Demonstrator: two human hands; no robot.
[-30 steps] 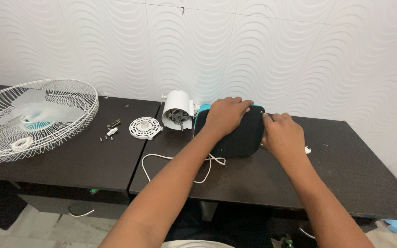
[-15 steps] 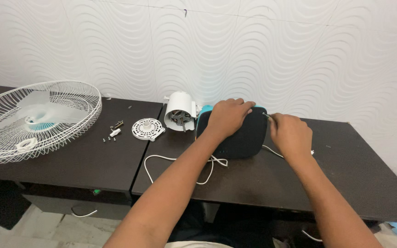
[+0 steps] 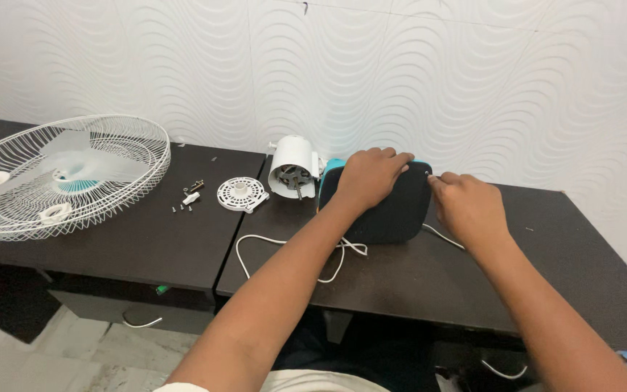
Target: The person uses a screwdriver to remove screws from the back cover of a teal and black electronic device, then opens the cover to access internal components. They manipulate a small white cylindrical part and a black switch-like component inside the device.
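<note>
A dark, rounded fan base (image 3: 393, 210) with a teal rim lies tipped up on the dark table (image 3: 429, 283). My left hand (image 3: 370, 176) rests over its top left edge and holds it steady. My right hand (image 3: 466, 205) is at the base's right edge, fingertips pinched at a small spot near the top corner; what they pinch is too small to tell. A white fan motor housing (image 3: 293, 167) lies just left of the base. A white power cord (image 3: 292, 250) loops on the table under my left forearm.
A white wire fan guard (image 3: 59, 174) with pale blades lies at the far left. A small round white vent cover (image 3: 241, 194) and several loose screws and a small clip (image 3: 189, 199) sit between guard and motor. A wavy white wall stands behind.
My right hand has shifted slightly along the base's right edge, toward its upper corner. My left hand stays on the base's top. The view has drifted a little.
</note>
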